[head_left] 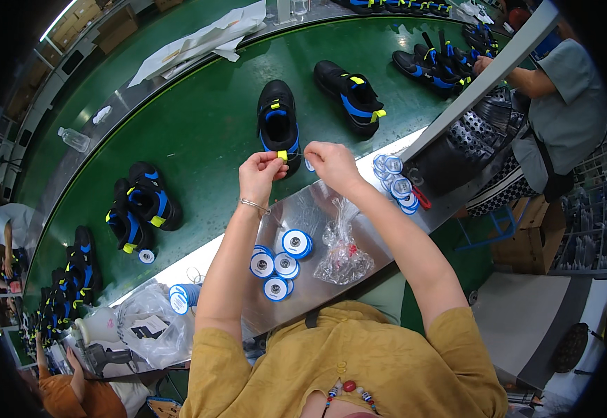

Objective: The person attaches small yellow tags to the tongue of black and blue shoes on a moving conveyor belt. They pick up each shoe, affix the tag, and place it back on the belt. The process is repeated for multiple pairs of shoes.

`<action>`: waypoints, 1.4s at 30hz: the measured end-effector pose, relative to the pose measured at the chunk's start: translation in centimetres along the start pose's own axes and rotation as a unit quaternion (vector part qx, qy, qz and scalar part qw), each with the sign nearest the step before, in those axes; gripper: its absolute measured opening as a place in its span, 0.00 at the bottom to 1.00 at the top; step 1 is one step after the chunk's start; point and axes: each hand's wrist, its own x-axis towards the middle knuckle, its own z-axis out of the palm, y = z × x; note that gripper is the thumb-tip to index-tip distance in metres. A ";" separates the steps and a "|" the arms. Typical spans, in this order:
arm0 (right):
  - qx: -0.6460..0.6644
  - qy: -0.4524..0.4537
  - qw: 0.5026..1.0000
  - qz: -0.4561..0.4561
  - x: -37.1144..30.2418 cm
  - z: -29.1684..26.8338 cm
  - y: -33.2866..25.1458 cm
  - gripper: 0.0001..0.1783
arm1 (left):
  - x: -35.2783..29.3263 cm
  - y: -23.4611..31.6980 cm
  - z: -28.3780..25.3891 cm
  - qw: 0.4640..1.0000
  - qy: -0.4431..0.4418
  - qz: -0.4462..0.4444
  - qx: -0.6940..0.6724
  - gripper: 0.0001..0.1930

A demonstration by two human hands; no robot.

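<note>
Clear plastic bottle (73,139) lying on the far edge strip at left, crumpled white scrap (101,115) just beside it. Long white sheet (202,43) draped further along that edge. Slanted pale metal post (484,80) at right; past it, co-worker in grey shirt (571,115), blue stool frame (496,231), open cardboard box (530,240). Red-handled tool (421,198) at the bench's right end. Lower left: person in orange-brown top (73,398), plus a grey gun-shaped tool (101,357), maybe a blower, partly unclear near the rim.
</note>
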 end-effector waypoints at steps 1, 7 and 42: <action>-0.014 0.005 1.000 -0.013 0.1 0.5 -0.2 0.06 | 0.0 0.0 -0.1 1.000 -0.001 -0.002 -0.001 0.09; -0.044 0.020 0.998 -0.039 0.5 1.4 -1.3 0.04 | -0.1 0.1 -0.4 1.000 0.000 0.000 -0.005 0.08; 0.180 -0.064 0.981 0.018 0.3 1.9 -2.9 0.09 | -1.7 0.8 -4.1 0.988 0.091 0.087 0.090 0.04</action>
